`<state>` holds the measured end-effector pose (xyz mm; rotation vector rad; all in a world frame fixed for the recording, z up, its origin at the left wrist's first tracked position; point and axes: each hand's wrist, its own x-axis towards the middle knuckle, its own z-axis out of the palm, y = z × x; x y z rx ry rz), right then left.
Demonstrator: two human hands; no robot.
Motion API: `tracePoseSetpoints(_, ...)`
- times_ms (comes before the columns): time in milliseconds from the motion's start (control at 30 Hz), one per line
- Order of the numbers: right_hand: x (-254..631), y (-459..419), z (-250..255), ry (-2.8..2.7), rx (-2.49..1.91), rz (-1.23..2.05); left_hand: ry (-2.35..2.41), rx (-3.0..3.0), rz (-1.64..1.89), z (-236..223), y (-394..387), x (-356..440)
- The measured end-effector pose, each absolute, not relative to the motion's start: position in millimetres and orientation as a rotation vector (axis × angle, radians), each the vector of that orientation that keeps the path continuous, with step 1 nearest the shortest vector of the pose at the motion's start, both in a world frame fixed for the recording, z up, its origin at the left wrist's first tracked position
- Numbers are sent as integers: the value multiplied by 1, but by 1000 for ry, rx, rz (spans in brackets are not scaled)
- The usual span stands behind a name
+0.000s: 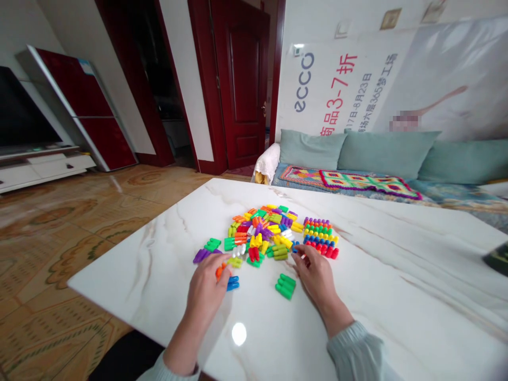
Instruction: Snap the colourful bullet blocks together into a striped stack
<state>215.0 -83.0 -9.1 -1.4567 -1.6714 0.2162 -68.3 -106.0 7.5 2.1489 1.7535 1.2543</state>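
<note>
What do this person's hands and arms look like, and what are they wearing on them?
The left hand and right hand are bare, without gloves. Both arms wear long, pale grey-blue sleeves with gathered cuffs. Something small and dark shows by the left cuff, too unclear to name.

The single view looked forward and down from the person's head, over the near edge of the surface (174, 233).

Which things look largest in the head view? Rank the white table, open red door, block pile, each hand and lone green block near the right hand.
White table
Red door
Block pile
Left hand and right hand: too alike to rank
Green block
</note>
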Motion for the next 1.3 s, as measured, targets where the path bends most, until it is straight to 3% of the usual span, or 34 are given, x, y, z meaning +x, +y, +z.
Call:
tracePoseSetpoints(267,212,-83,-11,-1661,-1474,283,1761,2324,1000,-32,-114,-72)
tracePoseSetpoints(467,212,-83,-15,-1684,-1444,304,1438,2393,847,3,-97,-62)
tracePoseSetpoints(667,209,-79,-17,-1676,-1453,323,1481,2468,952,54,-10,-50)
tracePoseSetpoints(933,208,-76,-16,-1668,-1466,380,1738,2324,719,25,91,-42)
tracePoseSetpoints(1200,204,-78,-13,-1622,-1412,367,1669,2219,1134,35,38,-30)
tracePoseSetpoints(1300,201,-83,-9,-1575,-1309,397,1277,2014,1212,36,-10,-3)
